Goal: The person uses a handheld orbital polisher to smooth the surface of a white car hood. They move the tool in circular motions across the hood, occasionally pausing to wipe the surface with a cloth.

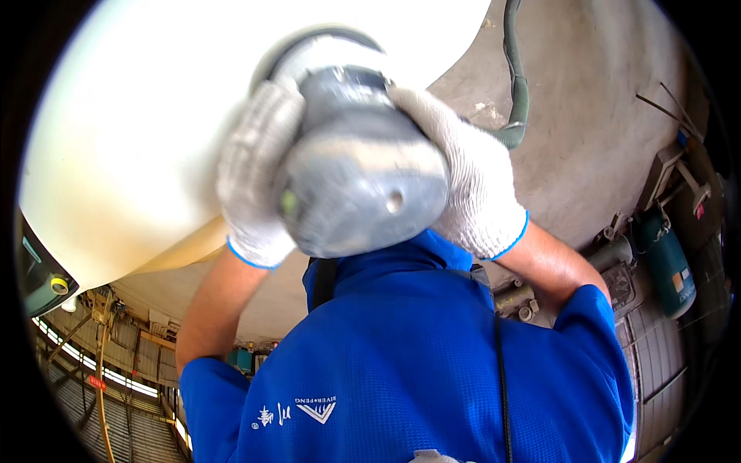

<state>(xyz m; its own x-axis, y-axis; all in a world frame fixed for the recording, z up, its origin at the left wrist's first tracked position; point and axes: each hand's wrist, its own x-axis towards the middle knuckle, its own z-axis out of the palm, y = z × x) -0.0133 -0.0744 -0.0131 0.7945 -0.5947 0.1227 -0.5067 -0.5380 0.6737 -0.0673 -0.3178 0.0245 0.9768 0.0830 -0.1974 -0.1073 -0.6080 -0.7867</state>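
Observation:
Both my hands wear white knit gloves and clasp a round grey power sander (359, 174) from either side. My left hand (255, 174) grips its left flank and my right hand (467, 181) wraps its right flank. The sander's disc end presses against a large, smooth, cream-white curved surface (147, 116) that fills the upper left. My forearms rise from the blue short sleeves of my shirt (409, 363). The sander's pad is hidden against the surface.
A dark green hose (515, 85) runs across a dusty grey concrete floor (587, 131) at the upper right. A teal power tool (668, 266) and metal parts lie at the right. Corrugated metal and framing (116, 386) show at the lower left.

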